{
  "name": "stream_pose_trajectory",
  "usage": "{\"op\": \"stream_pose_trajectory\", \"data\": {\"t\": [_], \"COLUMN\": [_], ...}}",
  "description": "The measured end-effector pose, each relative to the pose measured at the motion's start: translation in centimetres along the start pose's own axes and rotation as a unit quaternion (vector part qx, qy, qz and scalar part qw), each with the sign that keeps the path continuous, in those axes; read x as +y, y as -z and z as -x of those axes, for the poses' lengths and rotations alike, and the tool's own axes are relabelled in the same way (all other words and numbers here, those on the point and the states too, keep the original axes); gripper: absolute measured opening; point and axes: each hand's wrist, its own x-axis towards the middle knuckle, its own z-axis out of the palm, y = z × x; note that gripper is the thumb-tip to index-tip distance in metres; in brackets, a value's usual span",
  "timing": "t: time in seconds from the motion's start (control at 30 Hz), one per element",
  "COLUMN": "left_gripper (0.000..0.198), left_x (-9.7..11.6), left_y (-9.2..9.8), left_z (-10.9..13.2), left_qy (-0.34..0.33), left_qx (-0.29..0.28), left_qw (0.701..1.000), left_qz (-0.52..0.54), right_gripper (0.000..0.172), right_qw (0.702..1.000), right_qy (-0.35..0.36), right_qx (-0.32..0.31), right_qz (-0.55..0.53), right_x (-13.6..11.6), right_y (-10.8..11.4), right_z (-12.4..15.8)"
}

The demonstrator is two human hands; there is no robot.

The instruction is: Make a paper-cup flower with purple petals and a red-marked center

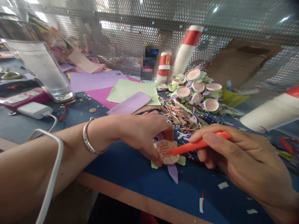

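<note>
My left hand (149, 133) grips the edge of a small paper-cup turtle (167, 152) near the front of the blue table. Its round pale top bears an orange grid with lines running to the rim; green and purple paper pieces stick out around it. In my right hand (243, 158) is an orange marker (201, 143), held like a pen, its tip touching the right part of the drawn grid. Behind my hands lies a pile of similar paper-cup turtles (198, 87) with orange patterns on their tops.
Purple paper (93, 81) and green paper (133, 91) lie beyond my left hand. A glass of water (44, 65) stands at left by a white charger (35, 109) with its cable. Stacked paper cups (184, 51) lean near a perforated metal screen (126, 31). Paper scraps (182, 113) litter the table.
</note>
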Motion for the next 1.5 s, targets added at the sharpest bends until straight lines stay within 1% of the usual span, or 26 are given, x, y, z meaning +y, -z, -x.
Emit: {"op": "stream_pose_trajectory", "data": {"t": [0.1,0.23,0.33,0.43,0.53,0.63,0.73,0.83,0.9,1.0,1.13,1.2,1.3,1.4,1.43,1.5], "left_gripper": [0.054,0.055,0.054,0.053,0.055,0.057,0.057,0.059,0.060,0.061,0.061,0.059,0.057,0.057,0.057,0.057], "left_x": [0.0,0.0,0.0,0.0,0.0,-0.1,-0.3,-0.4,-0.4,-0.2,0.0,0.1,0.0,-0.2,-0.3,-0.4], "left_y": [0.1,0.1,0.0,0.0,0.0,0.0,0.0,-0.1,-0.1,0.0,0.2,0.2,0.1,-0.1,-0.1,-0.2], "left_z": [0.0,-0.1,-0.1,-0.1,0.0,0.1,0.1,0.1,0.0,0.0,0.0,0.0,0.0,-0.1,-0.1,-0.2], "left_qy": [0.007,0.007,0.001,-0.001,0.000,0.006,0.000,-0.005,-0.003,0.006,0.018,0.013,0.005,-0.006,-0.009,-0.010], "left_qx": [-0.005,-0.007,-0.004,-0.002,-0.004,-0.011,-0.014,-0.012,-0.014,-0.022,-0.023,-0.022,-0.016,-0.011,-0.012,-0.016], "left_qw": [1.000,1.000,1.000,1.000,1.000,1.000,1.000,1.000,1.000,1.000,0.999,1.000,1.000,1.000,1.000,1.000], "left_qz": [-0.002,0.000,-0.001,-0.006,-0.012,-0.006,0.001,-0.005,-0.008,-0.014,-0.018,-0.016,-0.018,-0.019,-0.018,-0.012], "right_gripper": [0.016,0.020,0.020,0.019,0.020,0.023,0.025,0.025,0.024,0.017,0.015,0.012,0.012,0.017,0.021,0.027], "right_qw": [0.999,0.992,0.981,0.967,0.944,0.908,0.879,0.862,0.857,0.864,0.871,0.874,0.888,0.910,0.919,0.943], "right_qy": [0.037,0.071,0.098,0.124,0.163,0.190,0.215,0.248,0.263,0.264,0.262,0.258,0.248,0.210,0.185,0.126], "right_qx": [0.007,0.008,-0.011,-0.012,-0.010,-0.029,-0.037,-0.007,0.012,0.013,-0.002,-0.017,-0.037,-0.077,-0.091,-0.100], "right_qz": [0.025,0.103,0.165,0.222,0.288,0.372,0.425,0.443,0.442,0.428,0.416,0.411,0.386,0.350,0.336,0.290], "right_x": [-0.3,-0.4,-0.2,-0.1,-0.3,-0.6,-1.0,-1.3,-1.4,-1.1,-1.1,-1.5,-2.5,-3.4,-3.5,-3.4], "right_y": [-0.4,-0.8,-0.8,-0.7,-0.5,0.0,0.3,0.2,0.1,0.4,0.9,0.9,0.6,0.3,0.2,0.0], "right_z": [0.2,0.6,0.7,0.6,0.6,0.6,0.6,0.6,0.8,1.1,1.3,1.0,0.4,-0.5,-0.8,-1.4]}}
